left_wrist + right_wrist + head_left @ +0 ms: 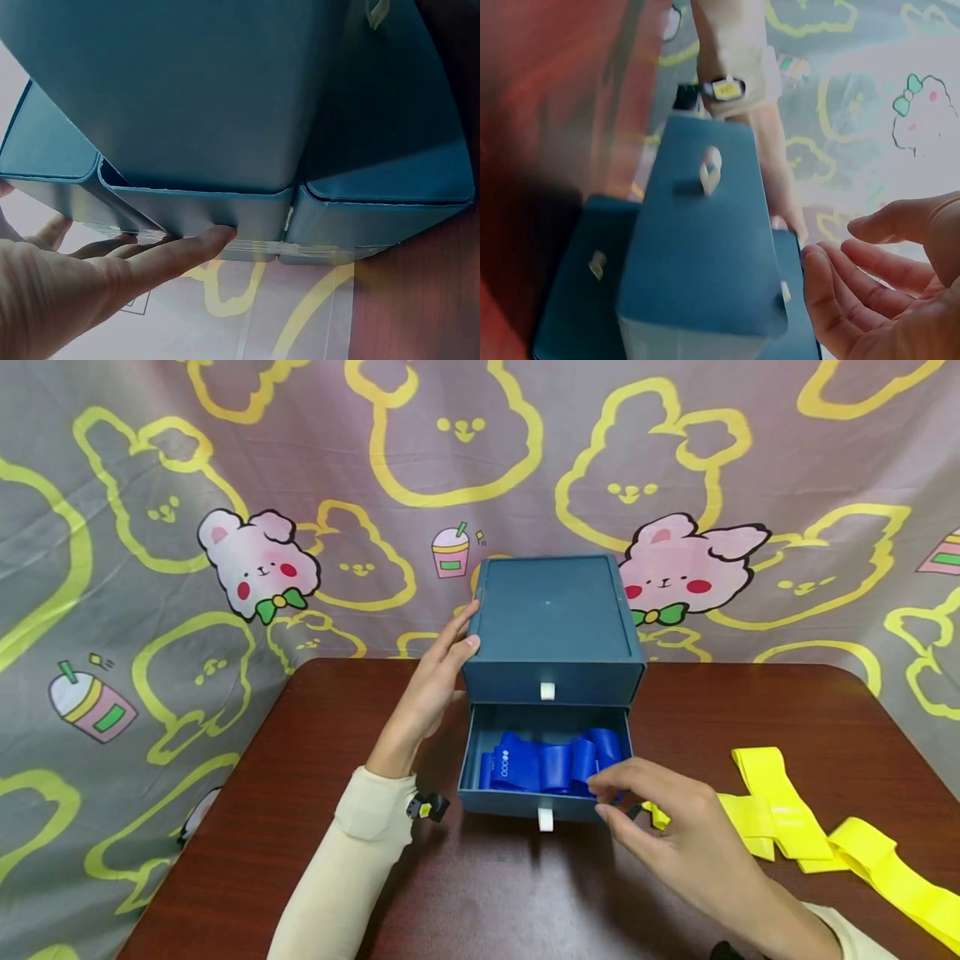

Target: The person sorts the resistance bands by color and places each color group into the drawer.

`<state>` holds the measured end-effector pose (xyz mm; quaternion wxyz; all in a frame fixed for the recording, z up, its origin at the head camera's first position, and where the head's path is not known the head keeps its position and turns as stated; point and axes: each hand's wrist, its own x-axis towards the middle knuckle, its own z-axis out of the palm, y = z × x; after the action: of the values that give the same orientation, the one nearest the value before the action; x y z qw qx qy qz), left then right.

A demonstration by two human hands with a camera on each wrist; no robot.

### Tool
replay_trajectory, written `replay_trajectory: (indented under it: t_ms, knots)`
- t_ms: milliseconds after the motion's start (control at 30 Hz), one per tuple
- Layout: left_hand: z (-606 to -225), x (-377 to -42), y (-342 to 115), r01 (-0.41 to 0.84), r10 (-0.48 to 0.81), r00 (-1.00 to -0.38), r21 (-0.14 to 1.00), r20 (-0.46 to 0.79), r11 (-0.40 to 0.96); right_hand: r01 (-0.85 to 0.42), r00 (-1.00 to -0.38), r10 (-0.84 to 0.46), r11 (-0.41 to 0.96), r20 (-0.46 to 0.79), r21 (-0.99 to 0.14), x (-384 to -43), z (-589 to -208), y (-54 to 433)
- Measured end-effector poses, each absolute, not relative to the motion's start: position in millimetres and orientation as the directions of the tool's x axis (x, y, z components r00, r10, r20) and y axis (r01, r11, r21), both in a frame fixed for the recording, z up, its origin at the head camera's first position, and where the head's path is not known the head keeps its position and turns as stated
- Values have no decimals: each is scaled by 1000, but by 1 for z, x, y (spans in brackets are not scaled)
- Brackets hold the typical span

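A dark blue drawer box (551, 610) stands on the table. One of its drawers (495, 803), with a white pull tab, is pulled out below a closed upper one. Inside it lies a blue flat elastic band (517, 766), loosely folded. My left hand (429, 687) rests against the box's left side, fingers extended; the left wrist view shows the fingertips (221, 234) on the side wall. My right hand (690, 835) hovers by the drawer's front right corner, overlapping it in the head view. Its fingers are loosely bent and the thumb stands apart, with nothing between them in the right wrist view.
A long yellow flat band (791, 827) lies loosely folded on the brown table (322, 793), right of the box and partly behind my right hand. A patterned curtain (510, 460) hangs close behind the box and along the sides.
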<state>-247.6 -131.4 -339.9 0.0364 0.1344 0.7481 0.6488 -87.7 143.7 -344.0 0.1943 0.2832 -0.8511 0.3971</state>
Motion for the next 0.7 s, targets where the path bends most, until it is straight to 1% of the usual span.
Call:
replay_trajectory:
  t_ms: [200,300,433,533,633,700]
  knots:
    - [-340,-247,-132,153,252,-960,981,119,119,-639,-769,-374,436,518,-634,-79,-363,137]
    - [-340,-247,-132,152,255,-960,982,119,114,-620,-783,-387,423,487,-661,-78,-374,135]
    - [-340,-247,-132,149,256,-960,983,116,110,-616,-786,-399,431,473,-660,-79,-389,130]
    - [-340,-247,-132,147,253,-960,983,115,112,-642,-765,-416,425,492,-638,-82,-397,126]
    - [-340,-247,-132,148,251,-961,982,115,116,-649,-757,-435,410,489,-641,-86,-401,122]
    - [-339,-247,-132,147,250,-961,982,115,116,-639,-762,-447,403,469,-655,-88,-402,120]
